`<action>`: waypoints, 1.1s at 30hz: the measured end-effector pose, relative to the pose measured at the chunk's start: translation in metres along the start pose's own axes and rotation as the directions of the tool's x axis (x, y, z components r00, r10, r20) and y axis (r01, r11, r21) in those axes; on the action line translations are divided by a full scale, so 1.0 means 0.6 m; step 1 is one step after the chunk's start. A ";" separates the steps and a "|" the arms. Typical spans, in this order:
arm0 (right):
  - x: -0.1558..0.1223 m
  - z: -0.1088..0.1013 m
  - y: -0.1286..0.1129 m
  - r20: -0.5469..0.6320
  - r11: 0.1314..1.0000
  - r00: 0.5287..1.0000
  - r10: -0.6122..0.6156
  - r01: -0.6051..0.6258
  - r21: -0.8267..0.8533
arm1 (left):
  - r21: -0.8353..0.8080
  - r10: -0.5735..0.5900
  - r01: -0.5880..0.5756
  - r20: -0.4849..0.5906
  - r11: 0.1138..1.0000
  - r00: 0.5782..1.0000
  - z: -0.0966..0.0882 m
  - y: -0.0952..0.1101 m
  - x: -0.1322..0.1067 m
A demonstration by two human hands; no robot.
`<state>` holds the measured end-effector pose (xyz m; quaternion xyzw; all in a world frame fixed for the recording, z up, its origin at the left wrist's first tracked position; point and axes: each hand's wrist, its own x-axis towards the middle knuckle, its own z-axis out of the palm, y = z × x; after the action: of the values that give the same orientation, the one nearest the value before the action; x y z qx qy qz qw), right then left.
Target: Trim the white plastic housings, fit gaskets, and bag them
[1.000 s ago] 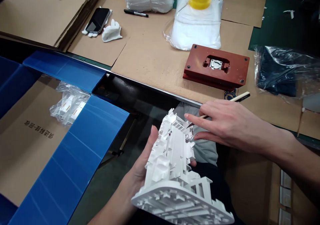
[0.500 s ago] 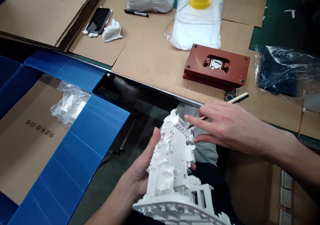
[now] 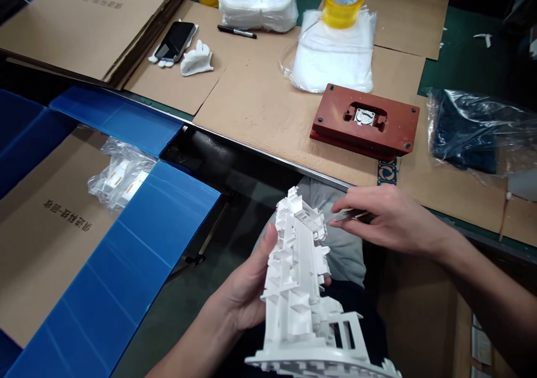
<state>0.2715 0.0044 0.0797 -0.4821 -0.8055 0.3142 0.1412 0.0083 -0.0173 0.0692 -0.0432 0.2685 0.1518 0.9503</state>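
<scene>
My left hand (image 3: pixel 245 288) grips a white moulded plastic part (image 3: pixel 302 288) with many ribs, held upright over my lap, its wide base at the bottom of the view. My right hand (image 3: pixel 384 218) is closed on a thin knife-like tool (image 3: pixel 352 215), whose tip points at the top of the part. Most of the tool is hidden under the fingers. A red-brown fixture block (image 3: pixel 364 121) with a small grey piece in its pocket lies on the cardboard-covered table just beyond my right hand.
On the table (image 3: pixel 251 104) lie two bags of white material (image 3: pixel 333 59), a yellow tape roll (image 3: pixel 342 3), a black marker (image 3: pixel 237 31), a phone (image 3: pixel 175 39), white gloves (image 3: pixel 197 59) and a dark bagged item (image 3: pixel 474 126). At the left stands a blue box (image 3: pixel 126 277) with a bagged part (image 3: pixel 119 174).
My left hand has turned the white part more upright. My right hand has curled its fingers round the tool, and the tool's far end no longer sticks out.
</scene>
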 end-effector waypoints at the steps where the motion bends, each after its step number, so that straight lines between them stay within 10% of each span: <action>1: 0.002 0.009 -0.003 -0.023 0.995 0.999 0.046 -0.044 0.088 | -0.006 0.017 -0.017 -0.027 1.000 0.999 0.002 0.001 0.002; 8: 0.026 0.065 -0.021 0.075 0.895 0.961 0.266 -0.275 0.350 | 0.056 0.067 -0.056 -0.222 0.997 0.973 0.013 0.000 0.015; 15: 0.023 0.069 -0.007 -0.020 0.884 0.963 0.269 -0.239 0.402 | 0.035 0.053 -0.045 -0.288 0.998 0.956 0.015 0.000 0.023; 22: -0.016 0.091 0.031 -0.128 0.639 0.741 0.660 -0.464 0.613 | -0.097 0.061 -0.063 -0.026 0.993 0.998 -0.023 0.038 0.032; 33: -0.054 0.119 0.051 -0.215 0.599 0.614 0.760 -0.533 0.597 | -0.024 0.149 -0.148 0.285 0.989 0.947 -0.050 0.050 0.040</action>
<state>0.2708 -0.0398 0.0081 -0.7557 -0.4058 0.4110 0.3088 0.0034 0.0129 0.0313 -0.0017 0.1306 0.2279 0.9649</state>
